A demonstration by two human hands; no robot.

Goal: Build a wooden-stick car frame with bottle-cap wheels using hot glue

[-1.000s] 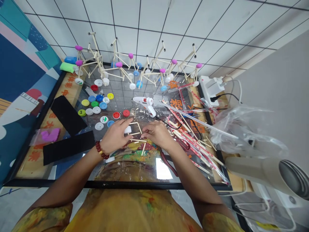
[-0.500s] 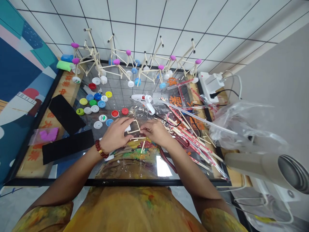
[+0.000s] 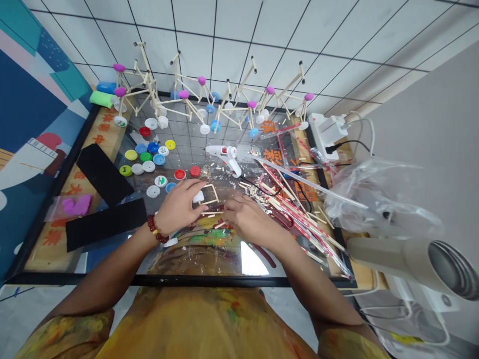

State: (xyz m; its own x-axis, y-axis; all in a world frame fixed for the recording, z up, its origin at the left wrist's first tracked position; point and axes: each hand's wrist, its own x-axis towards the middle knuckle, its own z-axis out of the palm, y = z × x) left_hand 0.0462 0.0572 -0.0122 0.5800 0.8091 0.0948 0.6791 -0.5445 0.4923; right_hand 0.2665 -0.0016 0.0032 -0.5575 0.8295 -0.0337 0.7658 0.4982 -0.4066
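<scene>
My left hand curves around the left side of a small square frame of thin wooden sticks, its thumb and forefinger at opposite edges. A small white block lies between that thumb and forefinger, against the frame. Close by on the right, my right hand has its fingers drawn together at the end of a short wooden stick; the fingertips are partly hidden. Another stick lies flat just below the frame. Behind the hands rests a white glue gun.
Coloured bottle caps spread across the left, beside black strips. Stick figures with pink tops line the back edge. Bundled sticks in red-and-white wrappers, scissors, a power strip and a plastic bag lie right.
My right hand has left the frame's lower right corner and moved slightly down and right. The short stick below has turned toward its fingers. My left hand stays at the frame.
</scene>
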